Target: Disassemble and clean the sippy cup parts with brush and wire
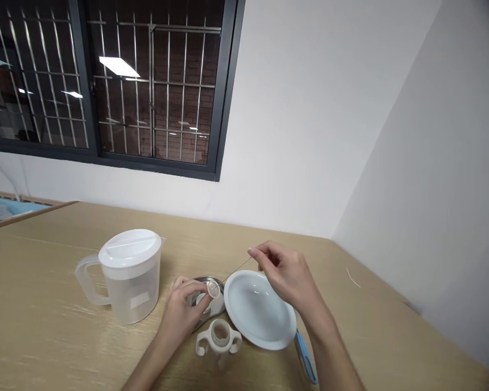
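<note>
My left hand (184,305) pinches a small round whitish cap (213,289) between thumb and fingers, its open side facing me. A thin, straight, stick-like rod (239,266) slopes from the cap up to my right hand (277,267), whose thumb and fingertips are closed on its upper end. Whether the rod's tip is inside the cap I cannot make out. Under my left hand lies a metal tray (199,325) holding white parts, partly covered. A beige two-handled baby bottle (220,335), its mouth uncovered, stands just below. Right of it is a pale blue oval bowl (258,312).
A clear lidded pitcher (132,282) stands on the left. A blue handle (305,358) sticks out by the bowl, near my right forearm. A thin white strip (353,278) lies on the wooden table (85,347) at the right. Walls and a barred window are behind.
</note>
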Demonstrator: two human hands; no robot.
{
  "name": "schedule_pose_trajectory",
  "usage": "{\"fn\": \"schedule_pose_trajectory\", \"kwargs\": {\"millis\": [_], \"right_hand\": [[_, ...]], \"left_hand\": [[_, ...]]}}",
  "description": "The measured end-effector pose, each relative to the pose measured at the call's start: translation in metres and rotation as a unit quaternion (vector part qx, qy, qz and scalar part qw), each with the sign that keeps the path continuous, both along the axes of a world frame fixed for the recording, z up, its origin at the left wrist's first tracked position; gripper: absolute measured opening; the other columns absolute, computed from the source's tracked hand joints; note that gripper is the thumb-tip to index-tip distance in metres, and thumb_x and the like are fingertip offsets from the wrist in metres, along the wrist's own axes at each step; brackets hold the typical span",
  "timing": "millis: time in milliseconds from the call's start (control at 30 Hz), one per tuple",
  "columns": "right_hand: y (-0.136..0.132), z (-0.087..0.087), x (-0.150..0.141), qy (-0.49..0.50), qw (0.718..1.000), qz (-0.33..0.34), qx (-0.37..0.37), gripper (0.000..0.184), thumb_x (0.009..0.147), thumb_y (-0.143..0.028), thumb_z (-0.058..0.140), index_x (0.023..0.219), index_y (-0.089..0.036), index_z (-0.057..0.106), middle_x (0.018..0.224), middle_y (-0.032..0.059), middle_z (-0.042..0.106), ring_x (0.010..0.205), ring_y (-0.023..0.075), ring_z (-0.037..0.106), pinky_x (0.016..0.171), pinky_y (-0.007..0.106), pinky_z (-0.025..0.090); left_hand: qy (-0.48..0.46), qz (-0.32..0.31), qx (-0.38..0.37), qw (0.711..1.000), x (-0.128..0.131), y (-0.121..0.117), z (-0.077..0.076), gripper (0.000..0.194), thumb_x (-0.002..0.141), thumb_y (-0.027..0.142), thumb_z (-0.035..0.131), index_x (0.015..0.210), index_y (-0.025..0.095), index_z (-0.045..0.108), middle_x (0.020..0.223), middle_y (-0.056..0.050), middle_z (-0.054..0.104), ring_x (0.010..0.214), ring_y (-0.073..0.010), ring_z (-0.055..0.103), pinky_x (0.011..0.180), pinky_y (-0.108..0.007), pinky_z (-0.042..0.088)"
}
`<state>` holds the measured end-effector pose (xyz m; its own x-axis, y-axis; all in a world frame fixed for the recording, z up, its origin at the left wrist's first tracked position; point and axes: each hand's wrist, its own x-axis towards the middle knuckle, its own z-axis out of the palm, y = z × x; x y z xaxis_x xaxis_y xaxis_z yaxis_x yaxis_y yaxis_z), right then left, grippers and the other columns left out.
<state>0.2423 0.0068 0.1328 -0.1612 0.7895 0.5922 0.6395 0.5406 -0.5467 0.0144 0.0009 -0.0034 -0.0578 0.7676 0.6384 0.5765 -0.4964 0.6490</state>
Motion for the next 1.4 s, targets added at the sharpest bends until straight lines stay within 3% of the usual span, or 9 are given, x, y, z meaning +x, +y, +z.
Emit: {"fn": "schedule_pose_trajectory", "kwargs": {"millis": [567,1067,1233,1400], "right_hand": [[0.004,-0.017,-0.034,-0.040,0.995,0.096,-0.003,0.026,0.095,-0.034,0.055,0.073,-0.020,0.061,0.061,-0.0032,0.059,0.054,0.0109,0.048,0.055,0.022,0.034],[0.006,-0.032,-0.054,-0.152,0.983,0.090,-0.053,0.022,0.093,-0.028,0.057,0.074,-0.022,0.067,0.066,-0.0010,0.070,0.059,0.0123,0.057,0.057,0.022,0.033],[0.007,-0.024,-0.044,-0.134,0.989,0.058,-0.028,0.025,0.095,-0.030,0.055,0.077,-0.021,0.070,0.073,0.0008,0.073,0.062,0.0127,0.060,0.059,0.023,0.035],[0.007,-0.014,-0.025,-0.100,0.994,0.042,-0.009,0.029,0.095,-0.036,0.055,0.074,-0.021,0.068,0.067,0.0005,0.070,0.057,0.0131,0.057,0.056,0.023,0.034]], "left_hand": [[0.051,0.034,0.063,0.996,-0.002,-0.002,0.000,0.006,0.084,0.033,0.071,0.084,0.028,0.074,0.084,0.002,0.076,0.079,-0.0203,0.061,0.076,-0.035,0.042],[0.033,0.020,0.092,0.995,-0.006,-0.001,-0.001,0.008,0.085,0.034,0.071,0.088,0.028,0.075,0.085,0.000,0.076,0.078,-0.0200,0.060,0.073,-0.033,0.047],[0.034,0.020,0.049,0.998,-0.007,0.005,-0.007,0.011,0.085,0.037,0.070,0.087,0.028,0.076,0.087,-0.002,0.077,0.082,-0.0214,0.062,0.077,-0.036,0.048],[0.028,-0.003,0.038,0.999,-0.003,0.000,-0.003,0.011,0.085,0.036,0.070,0.088,0.027,0.076,0.089,-0.003,0.077,0.083,-0.0220,0.063,0.078,-0.037,0.049]]}}
